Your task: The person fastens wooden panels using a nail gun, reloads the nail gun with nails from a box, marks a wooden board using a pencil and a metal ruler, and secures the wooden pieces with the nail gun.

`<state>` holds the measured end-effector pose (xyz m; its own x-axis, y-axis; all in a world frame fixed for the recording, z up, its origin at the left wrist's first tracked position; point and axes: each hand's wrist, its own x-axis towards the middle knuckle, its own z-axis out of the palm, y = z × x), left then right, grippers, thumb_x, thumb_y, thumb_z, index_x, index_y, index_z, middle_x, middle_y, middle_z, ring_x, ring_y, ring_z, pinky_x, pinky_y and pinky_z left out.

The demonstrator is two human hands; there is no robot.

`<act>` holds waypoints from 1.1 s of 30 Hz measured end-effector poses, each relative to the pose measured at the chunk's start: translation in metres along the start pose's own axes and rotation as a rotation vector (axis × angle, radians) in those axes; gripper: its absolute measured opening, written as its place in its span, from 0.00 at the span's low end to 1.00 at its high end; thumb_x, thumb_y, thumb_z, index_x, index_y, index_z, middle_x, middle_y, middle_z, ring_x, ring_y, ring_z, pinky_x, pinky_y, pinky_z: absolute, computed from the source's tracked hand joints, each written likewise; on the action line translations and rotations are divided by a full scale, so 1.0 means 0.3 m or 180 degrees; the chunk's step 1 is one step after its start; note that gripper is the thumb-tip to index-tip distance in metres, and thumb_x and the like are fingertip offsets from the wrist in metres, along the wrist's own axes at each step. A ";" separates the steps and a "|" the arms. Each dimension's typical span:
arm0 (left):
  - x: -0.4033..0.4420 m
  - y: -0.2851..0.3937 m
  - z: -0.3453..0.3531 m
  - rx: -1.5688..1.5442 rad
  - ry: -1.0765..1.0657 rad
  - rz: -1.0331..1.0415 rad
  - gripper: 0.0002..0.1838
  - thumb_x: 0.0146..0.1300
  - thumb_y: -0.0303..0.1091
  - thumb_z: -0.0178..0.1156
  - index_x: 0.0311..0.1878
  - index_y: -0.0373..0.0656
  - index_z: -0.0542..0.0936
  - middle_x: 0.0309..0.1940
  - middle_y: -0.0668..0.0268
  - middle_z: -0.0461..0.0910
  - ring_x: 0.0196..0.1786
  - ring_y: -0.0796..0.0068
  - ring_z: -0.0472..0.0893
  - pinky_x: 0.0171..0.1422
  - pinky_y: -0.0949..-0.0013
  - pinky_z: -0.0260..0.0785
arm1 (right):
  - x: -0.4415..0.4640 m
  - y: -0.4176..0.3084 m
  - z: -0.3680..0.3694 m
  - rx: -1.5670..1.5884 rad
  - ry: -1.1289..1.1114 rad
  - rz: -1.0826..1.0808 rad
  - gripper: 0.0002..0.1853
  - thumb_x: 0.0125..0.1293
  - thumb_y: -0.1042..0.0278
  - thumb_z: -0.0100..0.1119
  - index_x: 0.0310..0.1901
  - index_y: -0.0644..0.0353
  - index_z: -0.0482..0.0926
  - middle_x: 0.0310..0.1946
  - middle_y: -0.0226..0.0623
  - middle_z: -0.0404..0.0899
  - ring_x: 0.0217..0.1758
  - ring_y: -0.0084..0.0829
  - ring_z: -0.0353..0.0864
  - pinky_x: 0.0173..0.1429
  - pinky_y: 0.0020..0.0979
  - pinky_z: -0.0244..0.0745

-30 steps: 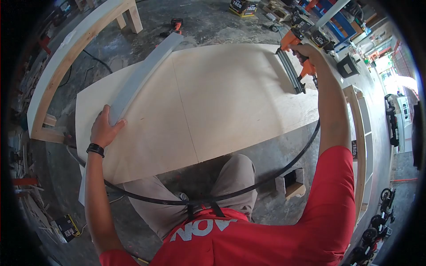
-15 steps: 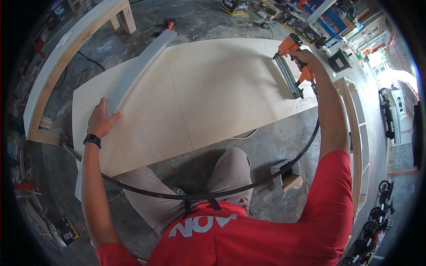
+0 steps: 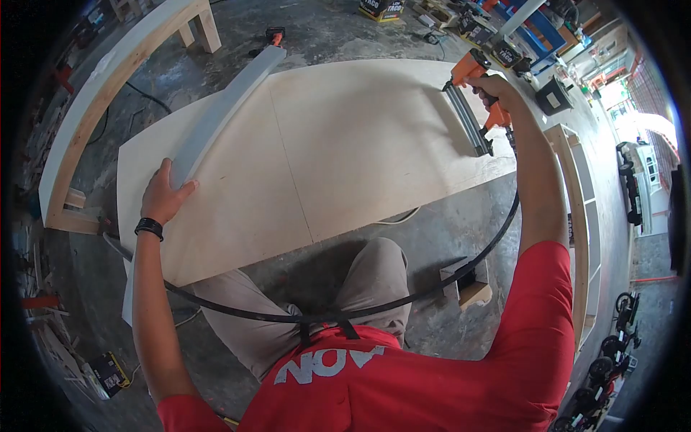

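A large pale plywood panel [image 3: 345,144] with a thin line across it lies in front of me. My left hand [image 3: 165,194] grips the near end of a long grey-white board [image 3: 227,111], which lies slantwise over the panel's left part. My right hand [image 3: 491,90] is wrapped round the handle of an orange nail gun [image 3: 471,66], held at the panel's right end. The tool's long grey magazine faces the panel; whether its nose touches the wood I cannot tell. A black hose [image 3: 374,312] curves across my lap.
A curved wooden frame [image 3: 93,108] stands at the left, another frame [image 3: 572,216] at the right. An orange and black tool [image 3: 275,36] lies beyond the panel. A small open box [image 3: 471,286] is on the floor near my knee. A black bucket [image 3: 554,97] stands upper right.
Since the first frame, the panel, board and left hand have shifted slightly left and up in view. Both hands keep their holds, and the nail gun stays over the panel's right end.
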<state>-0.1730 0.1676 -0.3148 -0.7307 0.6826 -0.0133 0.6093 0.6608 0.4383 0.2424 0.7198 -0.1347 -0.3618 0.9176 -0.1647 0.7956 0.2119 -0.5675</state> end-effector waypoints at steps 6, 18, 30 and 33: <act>0.001 0.001 0.000 -0.0066 -0.0117 0.0086 0.51 0.53 0.54 0.68 0.71 0.30 0.59 0.63 0.41 0.69 0.66 0.47 0.70 0.69 0.56 0.62 | -0.011 -0.001 0.017 -0.0158 -0.0017 0.0064 0.23 0.57 0.46 0.71 0.23 0.57 0.75 0.13 0.26 0.68 0.12 0.23 0.68 0.16 0.31 0.66; 0.108 -0.115 -0.022 0.0038 0.0330 0.0463 0.43 0.52 0.55 0.67 0.63 0.36 0.65 0.53 0.41 0.76 0.57 0.45 0.77 0.59 0.52 0.69 | -0.096 -0.041 0.016 0.0073 -0.0167 0.0385 0.24 0.55 0.42 0.72 0.25 0.56 0.75 0.15 0.25 0.69 0.14 0.20 0.67 0.18 0.26 0.64; 0.219 -0.077 -0.054 0.0119 0.0261 0.0379 0.45 0.53 0.55 0.67 0.66 0.35 0.63 0.57 0.42 0.74 0.60 0.46 0.75 0.63 0.53 0.68 | -0.062 -0.024 -0.019 0.0038 -0.0139 0.0298 0.24 0.55 0.42 0.72 0.24 0.56 0.75 0.14 0.26 0.70 0.12 0.21 0.68 0.17 0.27 0.64; 0.223 -0.068 -0.066 0.0204 0.0108 0.0237 0.45 0.53 0.56 0.67 0.67 0.35 0.63 0.58 0.42 0.74 0.61 0.46 0.75 0.63 0.53 0.67 | -0.088 -0.041 -0.016 0.0041 -0.0160 0.0347 0.24 0.56 0.43 0.72 0.24 0.56 0.75 0.14 0.25 0.70 0.12 0.21 0.67 0.16 0.27 0.64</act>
<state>-0.2404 0.1936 -0.3069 -0.6919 0.7204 0.0481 0.6801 0.6279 0.3784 0.2446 0.6946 -0.1195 -0.2975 0.9169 -0.2661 0.8254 0.1070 -0.5544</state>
